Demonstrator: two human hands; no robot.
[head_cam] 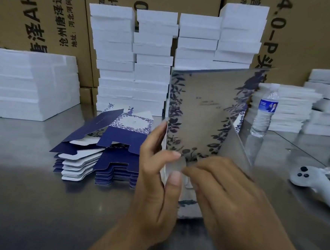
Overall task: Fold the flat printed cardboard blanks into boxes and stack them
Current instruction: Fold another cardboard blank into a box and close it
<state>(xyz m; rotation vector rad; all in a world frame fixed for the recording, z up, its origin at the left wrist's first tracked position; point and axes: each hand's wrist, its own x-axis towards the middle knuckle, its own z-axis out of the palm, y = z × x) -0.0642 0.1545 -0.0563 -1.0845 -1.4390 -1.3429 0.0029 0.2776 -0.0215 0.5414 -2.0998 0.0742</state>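
I hold a cardboard blank (204,108) upright in front of me; it has a pale middle and a dark blue floral border. My left hand (156,182) grips its left edge, thumb on the front and fingers behind. My right hand (227,197) has curled fingers on a small flap at the lower edge, blurred by motion. A pile of flat blue-and-white blanks (104,146) lies on the steel table (28,193) to the left. Columns of folded white boxes (152,65) are stacked at the back.
A water bottle (264,110) stands to the right of the blank. A white controller (312,182) lies at the right edge. More white stacks sit at far left (30,84) and far right (317,108). Brown shipping cartons (56,15) form the back wall.
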